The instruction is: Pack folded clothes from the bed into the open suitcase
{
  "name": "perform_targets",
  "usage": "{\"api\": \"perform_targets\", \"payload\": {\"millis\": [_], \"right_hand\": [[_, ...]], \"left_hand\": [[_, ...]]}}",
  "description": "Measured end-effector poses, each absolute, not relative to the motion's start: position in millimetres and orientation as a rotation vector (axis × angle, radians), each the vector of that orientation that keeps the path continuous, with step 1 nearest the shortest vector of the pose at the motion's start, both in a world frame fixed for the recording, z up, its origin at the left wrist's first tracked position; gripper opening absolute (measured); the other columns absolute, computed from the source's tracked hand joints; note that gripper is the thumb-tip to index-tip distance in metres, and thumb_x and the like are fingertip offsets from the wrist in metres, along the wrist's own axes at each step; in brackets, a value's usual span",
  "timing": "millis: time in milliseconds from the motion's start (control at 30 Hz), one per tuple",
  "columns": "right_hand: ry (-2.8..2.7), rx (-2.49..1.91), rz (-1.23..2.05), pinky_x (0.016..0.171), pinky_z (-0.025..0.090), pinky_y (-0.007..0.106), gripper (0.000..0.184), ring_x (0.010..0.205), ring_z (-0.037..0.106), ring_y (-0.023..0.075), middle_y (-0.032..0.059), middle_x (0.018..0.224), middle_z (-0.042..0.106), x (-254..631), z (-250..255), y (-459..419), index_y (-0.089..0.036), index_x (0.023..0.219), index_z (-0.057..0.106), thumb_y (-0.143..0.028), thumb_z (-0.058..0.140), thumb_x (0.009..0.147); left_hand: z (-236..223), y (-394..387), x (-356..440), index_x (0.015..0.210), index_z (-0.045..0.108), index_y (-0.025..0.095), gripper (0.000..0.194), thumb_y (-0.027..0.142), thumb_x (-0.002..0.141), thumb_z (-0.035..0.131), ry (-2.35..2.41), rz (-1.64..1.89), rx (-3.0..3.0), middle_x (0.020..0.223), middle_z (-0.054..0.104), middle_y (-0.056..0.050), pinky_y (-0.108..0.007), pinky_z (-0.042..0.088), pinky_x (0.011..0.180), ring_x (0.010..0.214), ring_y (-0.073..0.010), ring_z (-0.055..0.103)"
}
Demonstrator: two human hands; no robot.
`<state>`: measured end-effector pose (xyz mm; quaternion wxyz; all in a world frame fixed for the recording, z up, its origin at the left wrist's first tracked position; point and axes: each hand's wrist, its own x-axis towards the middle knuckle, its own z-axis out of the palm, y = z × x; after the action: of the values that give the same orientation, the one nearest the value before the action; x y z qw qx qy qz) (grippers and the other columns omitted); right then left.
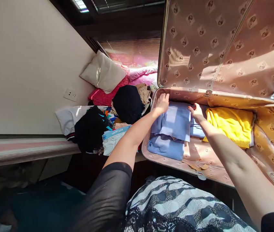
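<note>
Inside an open suitcase [224,159] with patterned pink lining lies a flat folded blue garment [177,120]. My left hand [161,103] is at its upper left corner, the fingers curled and pressed together on the cloth. At the upper right edge, my right hand [197,113] pinches the same garment between thumb and fingers. Another folded blue garment [167,148] lies nearer to me, partly under the first. A folded yellow garment [230,125] rests to the right, beyond my right wrist, with some blue cloth between.
The raised suitcase lid [200,42] stands at the back. Left of the case are piled black clothes [88,129], a dark round item [128,104], a light blue and white package [116,133] and a pale cushion [104,72]. A wall socket [70,94] is further left.
</note>
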<state>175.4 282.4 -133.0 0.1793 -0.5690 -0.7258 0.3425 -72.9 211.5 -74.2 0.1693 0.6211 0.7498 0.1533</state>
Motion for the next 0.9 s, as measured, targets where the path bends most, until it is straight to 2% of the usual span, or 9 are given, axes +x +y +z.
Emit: {"api": "perform_targets", "payload": {"millis": [67, 133, 233, 300, 400, 600, 767, 833, 900], "right_hand": [[-2.018, -1.701, 0.95, 0.113, 0.053, 0.056, 0.079, 0.135, 0.061, 0.0374, 0.0284, 0.151, 0.06, 177.5, -153.9, 255.9, -0.008, 0.164, 0.049, -0.057, 0.047, 0.102], [-2.124, -1.683, 0.871, 0.123, 0.044, 0.06, 0.075, 0.154, 0.046, 0.0391, 0.0249, 0.169, 0.045, 178.7, -163.0, 220.3, -0.015, 0.167, 0.049, -0.056, 0.044, 0.105], [-2.504, -1.511, 0.697, 0.124, 0.038, 0.069, 0.066, 0.167, 0.026, 0.0443, 0.0163, 0.183, 0.027, 173.0, -169.1, 178.5, -0.026, 0.169, 0.052, -0.052, 0.046, 0.108], [-2.684, -1.455, 0.591, 0.122, 0.037, 0.074, 0.063, 0.168, 0.019, 0.0481, 0.0134, 0.185, 0.022, 164.2, -174.5, 171.4, -0.032, 0.169, 0.053, -0.049, 0.047, 0.109], [-2.794, -1.453, 0.483, 0.122, 0.033, 0.078, 0.061, 0.168, 0.018, 0.0504, 0.0119, 0.186, 0.021, 149.1, -185.9, 186.3, -0.036, 0.171, 0.051, -0.048, 0.046, 0.111], [-2.798, -1.511, 0.39, 0.121, 0.031, 0.081, 0.065, 0.167, 0.015, 0.0517, 0.0142, 0.187, 0.016, 138.9, -205.5, 206.9, -0.034, 0.175, 0.043, -0.051, 0.04, 0.112], [-2.878, -1.541, 0.442, 0.12, 0.033, 0.081, 0.067, 0.167, 0.016, 0.052, 0.0147, 0.187, 0.015, 140.1, -199.1, 212.0, -0.033, 0.177, 0.039, -0.054, 0.033, 0.113], [-2.916, -1.555, 0.502, 0.119, 0.033, 0.081, 0.068, 0.167, 0.016, 0.0531, 0.0153, 0.187, 0.015, 140.0, -192.5, 218.9, -0.032, 0.177, 0.039, -0.053, 0.03, 0.113], [-2.947, -1.553, 0.557, 0.116, 0.034, 0.083, 0.068, 0.166, 0.02, 0.0543, 0.0168, 0.186, 0.017, 140.5, -185.0, 225.9, -0.032, 0.177, 0.04, -0.053, 0.031, 0.112]], "left_hand": [[-92.5, 178.6, -43.2, 0.169, 0.044, 0.01, 0.071, 0.021, 0.102, 0.062, 2.147, 0.239, 1.77, 0.179, 0.033, -0.025, -0.058, 0.03, 0.136, 0.17, -0.0395, 0.027], [-106.4, 145.2, -17.0, 0.176, 0.034, 0.014, 0.082, 0.039, 0.104, 0.064, 2.164, 0.112, 1.735, 0.185, 0.017, -0.024, -0.069, 0.025, 0.134, 0.172, -0.0456, 0.013], [-128.3, 117.7, 4.5, 0.179, 0.03, 0.023, 0.089, 0.055, 0.104, 0.064, 2.248, 0.032, 1.589, 0.187, 0.008, -0.021, -0.081, 0.022, 0.129, 0.171, -0.0525, 0.006], [-144.1, 118.5, 6.5, 0.179, 0.031, 0.026, 0.089, 0.059, 0.103, 0.064, 2.299, 0.048, 1.478, 0.187, 0.007, -0.02, -0.083, 0.021, 0.129, 0.17, -0.0544, 0.008], [-164.4, 134.9, 1.2, 0.178, 0.032, 0.028, 0.084, 0.058, 0.104, 0.058, 2.312, 0.121, 1.39, 0.188, 0.007, -0.018, -0.082, 0.017, 0.131, 0.17, -0.0542, 0.009], [-179.9, 151.5, -0.6, 0.179, 0.028, 0.034, 0.08, 0.057, 0.106, 0.051, 2.305, 0.141, 1.356, 0.189, 0.004, -0.009, -0.079, 0.008, 0.135, 0.172, -0.0506, 0.007], [-158.4, 161.3, -10.5, 0.179, 0.028, 0.033, 0.084, 0.063, 0.105, 0.051, 2.175, 0.118, 1.302, 0.189, 0.005, -0.011, -0.078, 0.009, 0.135, 0.171, -0.0511, 0.007], [-137.9, 170.1, -15.8, 0.178, 0.033, 0.032, 0.087, 0.065, 0.102, 0.057, 2.091, 0.062, 1.259, 0.188, 0.012, -0.013, -0.078, 0.013, 0.135, 0.171, -0.051, 0.013], [-111.2, 174.2, -16.5, 0.172, 0.046, 0.03, 0.08, 0.057, 0.1, 0.066, 2.011, -0.022, 1.237, 0.184, 0.025, -0.016, -0.076, 0.02, 0.134, 0.168, -0.0493, 0.024]]}}
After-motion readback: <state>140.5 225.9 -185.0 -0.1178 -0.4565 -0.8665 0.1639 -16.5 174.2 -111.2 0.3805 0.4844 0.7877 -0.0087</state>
